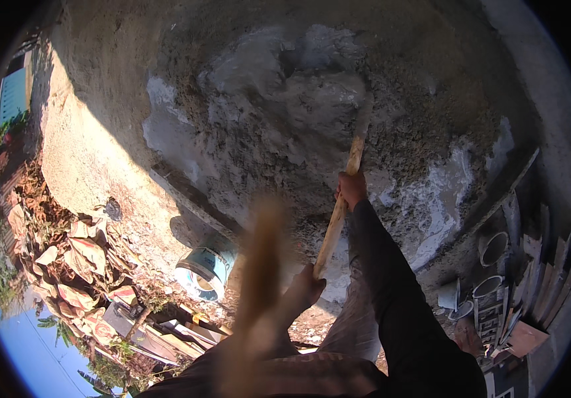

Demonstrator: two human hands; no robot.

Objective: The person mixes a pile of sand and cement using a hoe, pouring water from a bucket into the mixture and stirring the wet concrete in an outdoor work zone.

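Clock positions refer to the centre of the head view, with 12 at the top edge.

Right arm: the black sleeve point(395, 278) enters at 5 o'clock and extends upward toward the centre, nearly straight. The right grip point(353, 187) sits close to the centre at 3 o'clock, fingers wrapped around the wooden handle point(332, 235).

Left arm: the forearm rises from the lower edge near 6 o'clock, shorter in reach. The left grip point(305, 288) is at 6 o'clock, below the right, and is closed on the handle's lower part. A blurred brown shape point(259, 265), too unfocused to identify, masks part of this forearm.

Handle: it slants from 6 o'clock up to 1 o'clock, where its far end meets the grey mix point(325, 96). The tool's head cannot be made out there.

Surroundings: a blue-and-white bucket point(210, 268) lies tilted between 7 and 8 o'clock, well apart from the right grip. Crumpled paper bags point(86, 255) lie between 8 and 9 o'clock; further containers point(487, 286) stand near planks point(557, 282) at 4 o'clock.
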